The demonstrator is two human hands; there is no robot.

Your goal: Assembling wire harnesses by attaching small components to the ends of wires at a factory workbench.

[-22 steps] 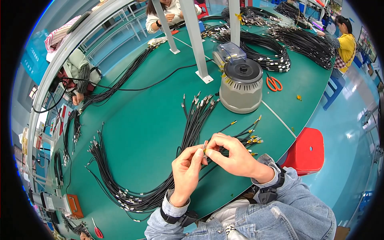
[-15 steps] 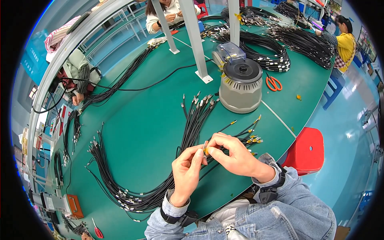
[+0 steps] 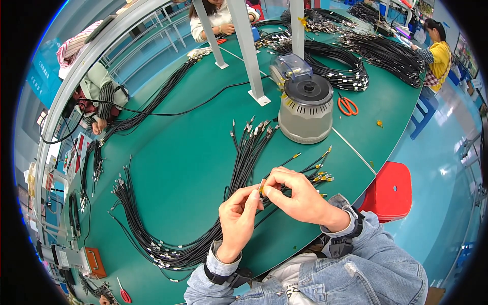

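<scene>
A long green table [image 3: 193, 152] curves through a workshop with a pale blue floor, and other people sit at its far edges with their own heaps of wire. At the left of the table a big sheaf of black cables [image 3: 152, 229] fans out, its metal-tipped ends lying loose near the edge. Moving right, the left hand [image 3: 238, 219] rises from a denim cuff with its fingers curled, thumb and forefinger pressed on a small gold connector [image 3: 261, 186] at the end of one thin cable. The right hand [image 3: 297, 195] meets it from the other side, fingertips also pinching the same piece, so both hands are touching just above the table. Behind them stands a round grey machine [image 3: 306, 109] with a dark lid, and orange-handled scissors [image 3: 347, 105] lie just beside it. To the right a second bunch of yellow-tipped cables [image 3: 317, 173] lies close to the edge, above a red stool [image 3: 390, 190]. The small connector could slip from the pinch and roll among the loose ends or off the table, since the grip is only by the fingertips. The held cable could also snag the neighbouring bundle and drag it. The fingers cover most of the connector, so its shape and how it joins the cable cannot be made out.
</scene>
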